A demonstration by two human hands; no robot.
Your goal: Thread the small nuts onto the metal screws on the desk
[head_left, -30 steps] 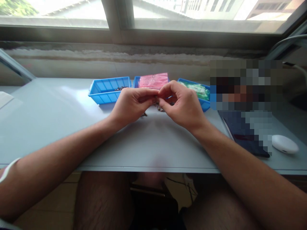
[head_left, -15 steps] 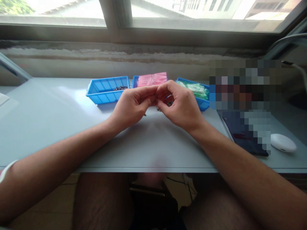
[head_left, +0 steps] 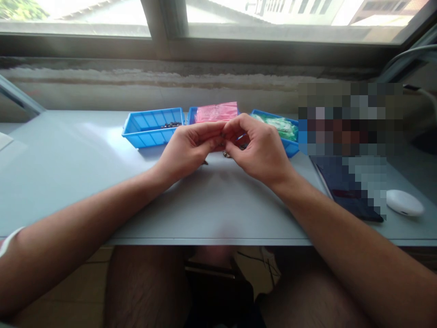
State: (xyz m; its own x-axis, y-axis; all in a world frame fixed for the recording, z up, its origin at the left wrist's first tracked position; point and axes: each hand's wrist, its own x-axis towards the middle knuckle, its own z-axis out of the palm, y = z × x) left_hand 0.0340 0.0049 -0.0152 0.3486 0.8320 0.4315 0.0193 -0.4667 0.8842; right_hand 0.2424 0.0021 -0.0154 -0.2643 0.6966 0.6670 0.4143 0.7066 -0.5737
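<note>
My left hand (head_left: 189, 148) and my right hand (head_left: 257, 146) meet above the middle of the desk. Both are closed, thumbs and fingers pinched together around something tiny and dark between the fingertips, too small to name. Small dark metal pieces (head_left: 226, 155) lie on the desk just behind and under the hands, partly hidden by them. Another dark piece (head_left: 205, 162) shows below my left hand. Behind the hands stands a blue bin with a pink plastic bag (head_left: 216, 111) in it, its front covered by my fingers.
A blue bin (head_left: 146, 136) at the left holds small dark parts (head_left: 171, 125). Green plastic bags (head_left: 282, 127) fill another blue bin (head_left: 290, 149) at the right. Farther right lie a dark flat object (head_left: 344, 196), partly blurred out, and a white rounded object (head_left: 404, 202). A window frame (head_left: 164, 50) runs behind the desk.
The fingertips have shifted slightly against each other, with the right thumb a little farther right. Both hands stay joined in the same place; the bins have not moved.
</note>
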